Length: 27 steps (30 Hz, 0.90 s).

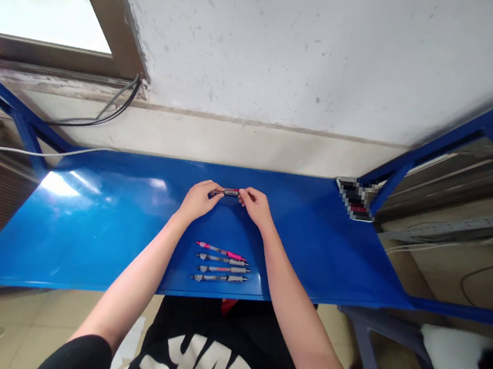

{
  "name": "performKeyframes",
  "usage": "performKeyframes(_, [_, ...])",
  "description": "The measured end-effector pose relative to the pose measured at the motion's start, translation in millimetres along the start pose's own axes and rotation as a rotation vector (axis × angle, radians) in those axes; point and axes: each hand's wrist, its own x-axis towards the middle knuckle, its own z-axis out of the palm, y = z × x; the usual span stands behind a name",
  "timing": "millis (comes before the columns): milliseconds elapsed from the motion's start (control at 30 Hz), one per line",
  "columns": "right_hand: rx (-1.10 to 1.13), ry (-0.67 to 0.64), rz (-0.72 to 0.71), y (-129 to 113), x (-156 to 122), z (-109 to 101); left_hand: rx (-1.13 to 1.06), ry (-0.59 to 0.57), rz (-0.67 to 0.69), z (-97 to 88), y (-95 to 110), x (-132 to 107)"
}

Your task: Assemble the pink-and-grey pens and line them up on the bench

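Black cloth shirt, pale bold lettering, nearest; blue tabletop, smooth, glossy, broad, with pale glare at left; along its near edge, three grey pens, slim, apparently plastic, with see-through barrels, lying side by side, roughly parallel, apart; just beyond, one pink pen, slightly slanted to the row; farther back, one held pen, dark with a reddish part, level, partly hidden by fingers; left hand, fingertips pinched on its left end; right hand, fingertips pinched on its right end; progress, by judgement: four pens laid out, handling of the fifth unfinished, its exact stage unclear; far side, wall, whitish, matt, dark-speckled
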Motion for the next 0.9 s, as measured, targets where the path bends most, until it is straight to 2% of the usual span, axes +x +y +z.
performKeyframes(200, [0.101,0.012,-0.019,0.9,0.7,1.9,0.005,0.009,-0.008,0.2,-0.6,-0.2])
performKeyframes(433, [-0.007,0.002,-0.009,4.3,0.9,0.0,-0.005,-0.001,-0.001,1.2,-1.5,-0.6])
performKeyframes(633, [0.067,-0.004,-0.02,6.3,2.0,2.3,-0.001,-0.006,-0.012,0.9,-1.0,-0.2])
performKeyframes(900, [-0.033,-0.037,-0.032,4.1,0.8,-1.1,0.012,-0.037,0.003,0.3,-1.8,0.1])
